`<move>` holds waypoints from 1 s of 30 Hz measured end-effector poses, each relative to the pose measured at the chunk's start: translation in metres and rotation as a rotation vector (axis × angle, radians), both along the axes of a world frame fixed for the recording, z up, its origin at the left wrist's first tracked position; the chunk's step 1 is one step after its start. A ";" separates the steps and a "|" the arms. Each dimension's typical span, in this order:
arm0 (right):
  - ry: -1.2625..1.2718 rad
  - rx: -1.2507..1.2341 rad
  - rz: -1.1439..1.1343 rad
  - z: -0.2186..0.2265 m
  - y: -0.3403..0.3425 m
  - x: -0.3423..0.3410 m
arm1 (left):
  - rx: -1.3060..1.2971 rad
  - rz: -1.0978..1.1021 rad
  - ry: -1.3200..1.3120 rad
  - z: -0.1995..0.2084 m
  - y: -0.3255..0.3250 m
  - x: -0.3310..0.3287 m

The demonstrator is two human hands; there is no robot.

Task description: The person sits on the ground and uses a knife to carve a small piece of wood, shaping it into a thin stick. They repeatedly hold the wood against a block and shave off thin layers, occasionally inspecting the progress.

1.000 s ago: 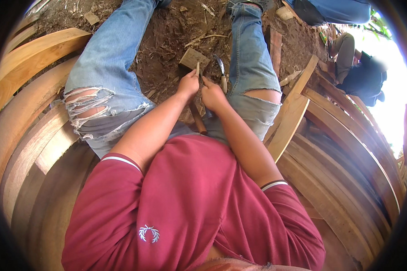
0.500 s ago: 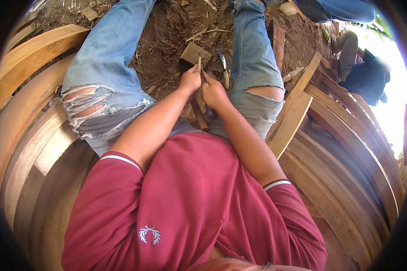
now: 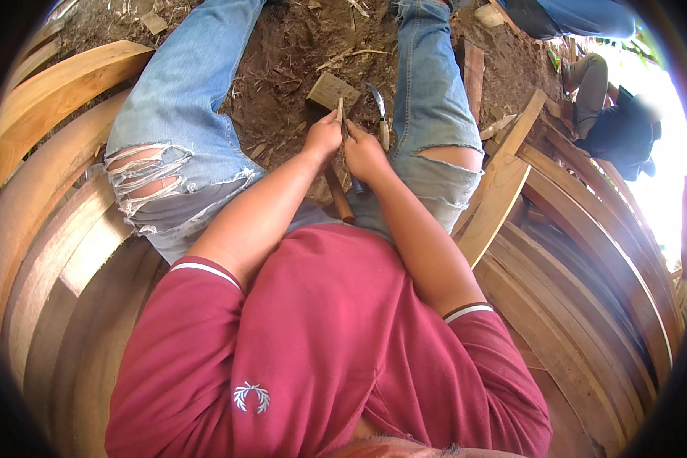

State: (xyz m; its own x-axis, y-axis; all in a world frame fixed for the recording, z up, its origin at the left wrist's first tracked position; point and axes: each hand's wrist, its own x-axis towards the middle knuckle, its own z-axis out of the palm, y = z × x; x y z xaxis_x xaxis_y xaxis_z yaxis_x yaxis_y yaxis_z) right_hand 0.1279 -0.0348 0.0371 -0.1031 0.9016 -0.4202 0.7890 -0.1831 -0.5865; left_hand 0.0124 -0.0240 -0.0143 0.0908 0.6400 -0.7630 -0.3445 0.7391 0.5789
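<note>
Between my knees, both hands meet over the ground. My left hand [image 3: 324, 139] is closed round a narrow, pale wooden strip [image 3: 341, 109], whose tip points away from me. Right beside it, my right hand [image 3: 365, 157] is closed against a thin dark piece; its kind is too small to make out. Just beyond the fingers, a square wooden block [image 3: 331, 91] lies on the soil. A curved-blade knife [image 3: 381, 116] with a light handle lies to the right of it. Below my hands shows a brown wooden tool handle [image 3: 338, 195]; its far end is hidden.
Curved stacks of planks flank me on the left [image 3: 49, 164] and right [image 3: 588, 252]. A loose board [image 3: 496, 202] slants beside my right knee. Wood chips litter the brown soil [image 3: 282, 53]. Another person [image 3: 618, 133] is at the upper right, with someone's blue-clad leg [image 3: 580, 17] nearby.
Both hands stay together in nearly the same grip. The whole view has shifted very slightly; the block, knife and planks lie as before.
</note>
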 end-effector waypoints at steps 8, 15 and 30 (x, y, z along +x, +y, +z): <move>0.019 -0.214 -0.054 0.020 0.009 -0.005 | -0.015 0.045 -0.020 -0.016 -0.002 0.004; 0.006 -0.273 -0.123 0.000 0.026 -0.008 | 0.019 -0.018 -0.020 0.003 0.004 -0.003; 0.080 -0.327 -0.152 0.030 0.025 -0.018 | -0.006 0.062 -0.123 -0.014 0.000 -0.002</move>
State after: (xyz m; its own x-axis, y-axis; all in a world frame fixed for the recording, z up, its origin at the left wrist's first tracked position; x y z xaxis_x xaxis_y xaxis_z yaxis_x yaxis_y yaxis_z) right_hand 0.1100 -0.0097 0.0674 -0.0226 0.7286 -0.6846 0.6925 -0.4825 -0.5363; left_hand 0.0105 -0.0241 -0.0287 0.1438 0.6425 -0.7527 -0.4578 0.7175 0.5250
